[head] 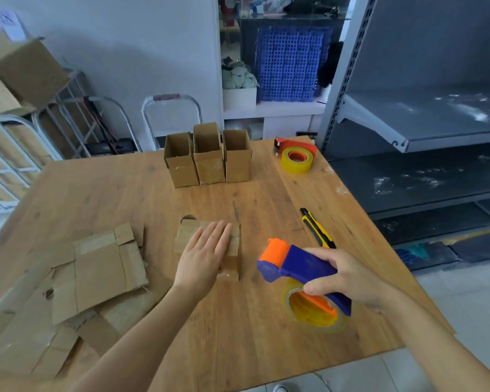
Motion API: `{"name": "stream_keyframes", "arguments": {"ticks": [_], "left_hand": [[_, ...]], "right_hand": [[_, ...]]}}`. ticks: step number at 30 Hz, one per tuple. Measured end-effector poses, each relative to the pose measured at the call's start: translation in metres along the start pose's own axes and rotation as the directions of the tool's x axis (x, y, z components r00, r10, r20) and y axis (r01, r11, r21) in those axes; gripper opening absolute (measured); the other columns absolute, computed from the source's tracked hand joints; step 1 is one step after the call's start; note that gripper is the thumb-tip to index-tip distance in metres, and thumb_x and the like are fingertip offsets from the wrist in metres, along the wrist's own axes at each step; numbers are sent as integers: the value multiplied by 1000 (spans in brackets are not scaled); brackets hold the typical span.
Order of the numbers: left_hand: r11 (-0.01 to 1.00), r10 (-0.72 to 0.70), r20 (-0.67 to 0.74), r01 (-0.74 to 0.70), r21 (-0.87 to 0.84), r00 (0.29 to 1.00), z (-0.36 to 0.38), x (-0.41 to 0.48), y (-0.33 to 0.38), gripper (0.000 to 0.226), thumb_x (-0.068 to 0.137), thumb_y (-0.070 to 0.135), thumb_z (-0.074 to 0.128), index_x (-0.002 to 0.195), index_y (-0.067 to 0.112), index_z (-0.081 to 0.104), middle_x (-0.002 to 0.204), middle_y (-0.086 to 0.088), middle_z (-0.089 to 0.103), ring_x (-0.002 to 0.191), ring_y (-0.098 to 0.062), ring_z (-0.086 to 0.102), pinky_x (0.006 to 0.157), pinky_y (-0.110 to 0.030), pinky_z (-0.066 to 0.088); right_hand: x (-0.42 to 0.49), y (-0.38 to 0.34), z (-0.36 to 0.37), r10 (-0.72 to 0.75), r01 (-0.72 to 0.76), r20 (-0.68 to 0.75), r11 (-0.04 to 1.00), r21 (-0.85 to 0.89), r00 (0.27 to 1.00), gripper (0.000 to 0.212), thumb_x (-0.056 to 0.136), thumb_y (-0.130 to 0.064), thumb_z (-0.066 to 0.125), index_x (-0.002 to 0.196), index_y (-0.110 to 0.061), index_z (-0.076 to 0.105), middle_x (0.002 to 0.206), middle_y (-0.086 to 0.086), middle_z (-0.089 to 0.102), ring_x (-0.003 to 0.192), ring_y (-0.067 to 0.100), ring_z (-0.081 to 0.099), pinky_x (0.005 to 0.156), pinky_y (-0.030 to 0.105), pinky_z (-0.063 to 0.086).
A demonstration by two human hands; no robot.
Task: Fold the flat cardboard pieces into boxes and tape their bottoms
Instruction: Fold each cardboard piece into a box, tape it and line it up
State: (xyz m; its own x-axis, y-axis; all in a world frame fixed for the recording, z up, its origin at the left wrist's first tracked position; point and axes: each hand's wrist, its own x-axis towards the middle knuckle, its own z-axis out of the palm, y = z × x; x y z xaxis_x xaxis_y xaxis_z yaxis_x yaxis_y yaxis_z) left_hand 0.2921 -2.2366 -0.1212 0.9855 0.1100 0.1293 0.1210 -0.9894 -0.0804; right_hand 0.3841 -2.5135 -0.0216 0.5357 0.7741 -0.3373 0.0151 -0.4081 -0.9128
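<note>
A small cardboard box [232,250] stands bottom-up in the middle of the wooden table [238,335]. My left hand [203,257] lies flat on its taped bottom flaps, fingers straight. To the right, my right hand [348,275] grips the handle of a blue and orange tape dispenser [294,264] that carries a clear yellowish tape roll [313,309], held just off the box's right side. Three folded open boxes [208,158] stand in a row at the table's far side. Several flat cardboard pieces [68,284] lie in a pile at the left.
A second red tape dispenser with a yellow roll [296,155] sits at the far right corner. A yellow and black utility knife [317,229] lies right of the box. Grey metal shelving [422,123] stands beyond the right edge; metal frames and cartons [26,72] crowd the left.
</note>
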Motion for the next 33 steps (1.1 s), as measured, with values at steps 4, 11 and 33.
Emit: {"name": "stream_keyframes", "arguments": {"ticks": [4, 11, 33], "left_hand": [[999, 2, -5, -2, 32, 1000, 4, 4, 1, 106, 46, 30, 94, 139, 7, 48, 143, -8, 50, 133, -25, 46, 113, -39, 26], [996, 1, 18, -3, 86, 1000, 1, 2, -1, 109, 44, 43, 92, 138, 8, 50, 144, -9, 48, 136, -27, 42, 112, -44, 27], [968, -114, -47, 101, -228, 992, 2, -9, 7, 93, 57, 36, 89, 134, 9, 45, 143, -9, 48, 130, -26, 49, 107, -38, 40]], "right_hand": [[0, 2, -3, 2, -2, -2, 1000, 1, 1000, 42, 70, -24, 75, 110, -18, 67, 96, 24, 62, 78, 24, 59, 70, 34, 48], [7, 3, 0, -9, 9, -16, 1000, 5, 1000, 48, 66, -32, 77, 112, -25, 67, 97, 21, 64, 78, 22, 60, 72, 35, 49], [14, -2, -9, -74, 74, 6, 997, -21, 997, 44, 70, -25, 76, 113, -24, 66, 96, 20, 62, 80, 27, 59, 73, 34, 49]]}}
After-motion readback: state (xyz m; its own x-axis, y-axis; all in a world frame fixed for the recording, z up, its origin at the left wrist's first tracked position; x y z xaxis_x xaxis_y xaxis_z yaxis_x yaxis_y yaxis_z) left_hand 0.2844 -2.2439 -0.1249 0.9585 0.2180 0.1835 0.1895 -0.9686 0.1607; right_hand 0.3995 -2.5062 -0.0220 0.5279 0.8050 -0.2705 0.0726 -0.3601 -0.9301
